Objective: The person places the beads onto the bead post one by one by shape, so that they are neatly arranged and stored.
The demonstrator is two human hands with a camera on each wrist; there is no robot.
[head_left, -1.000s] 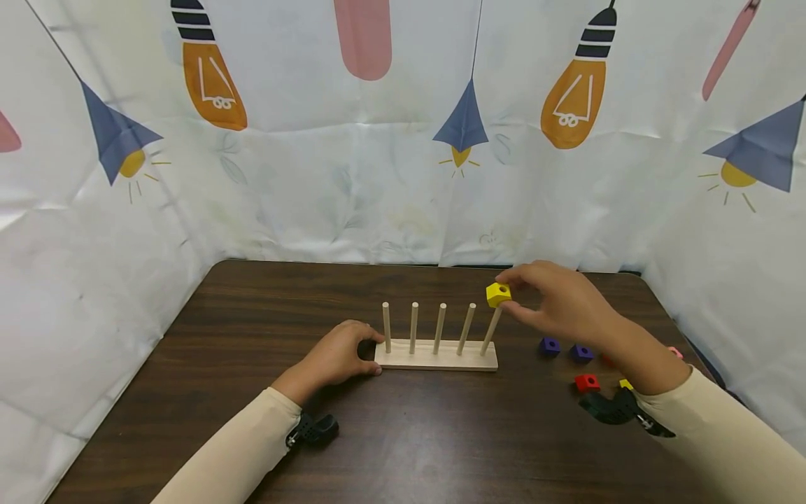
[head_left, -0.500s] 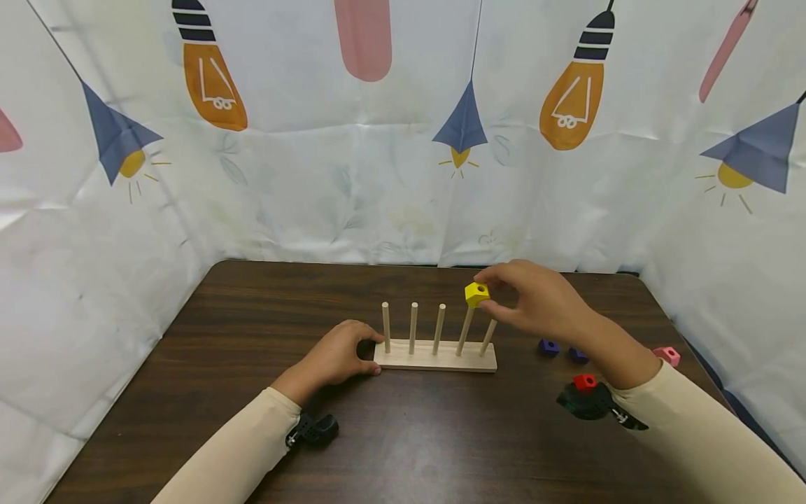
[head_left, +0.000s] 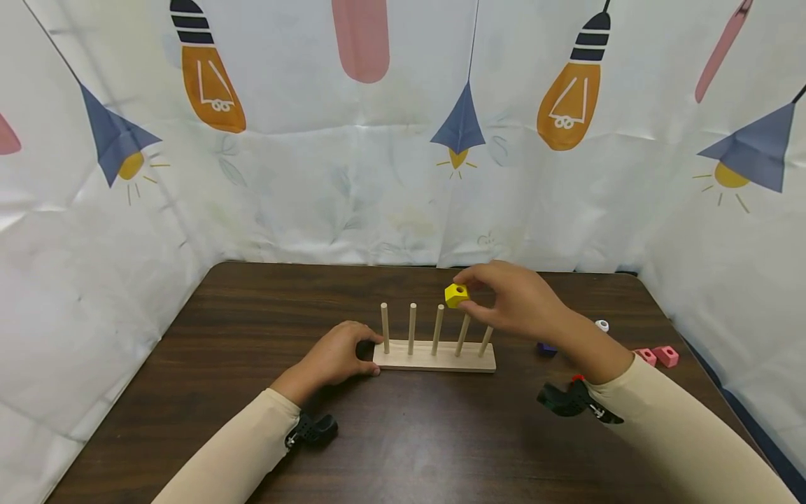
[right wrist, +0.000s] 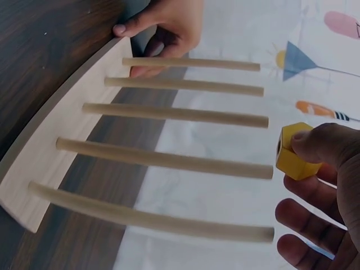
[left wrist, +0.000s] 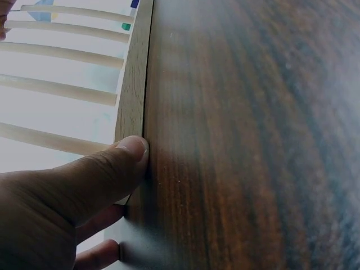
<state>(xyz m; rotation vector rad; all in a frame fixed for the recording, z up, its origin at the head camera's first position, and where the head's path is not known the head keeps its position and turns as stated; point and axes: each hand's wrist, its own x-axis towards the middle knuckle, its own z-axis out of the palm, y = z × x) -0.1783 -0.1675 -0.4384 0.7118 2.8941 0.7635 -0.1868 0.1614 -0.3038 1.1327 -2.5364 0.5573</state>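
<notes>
Fingertips of my right hand pinch a small yellow wooden block with a hole, holding it in the air just above the tops of the middle pegs. My left hand grips the nine o'clock end of the pale wooden five-peg board on the dark wooden table, thumb pressed against its edge. Pink blocks lie at three o'clock.

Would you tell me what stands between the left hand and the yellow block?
Two bare wooden pegs of the peg board; head view shows it.
</notes>
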